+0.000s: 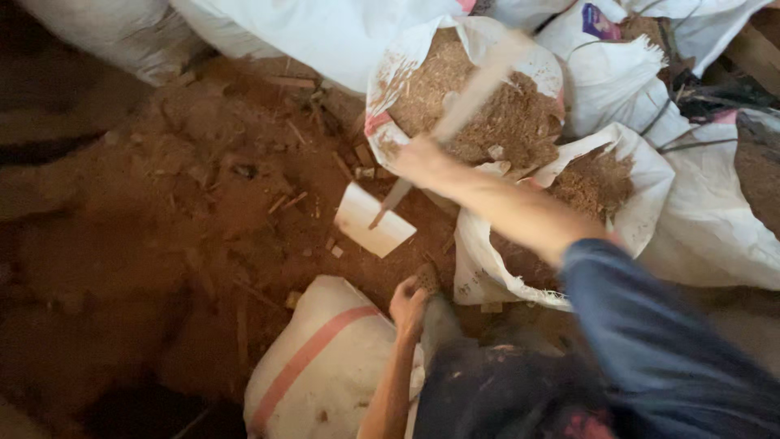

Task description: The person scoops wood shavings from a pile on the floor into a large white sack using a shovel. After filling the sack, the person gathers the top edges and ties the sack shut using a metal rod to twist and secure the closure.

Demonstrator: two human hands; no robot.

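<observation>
The right arm wears a dark blue sleeve (650,325) pushed up past the forearm, its cuff edge folded and soft; the left arm is bare from the elbow down; both hands, right hand (422,161) and left hand (408,306), are ungloved; dark, dust-smeared clothing (487,390) with a reddish patch covers the lower body.

I see open sawdust floor (146,211) on my left. 2 open sacks (487,106) crowd my right hand (418,160) ahead, and a striped sack (317,366) sits under my left hand (408,306).
</observation>
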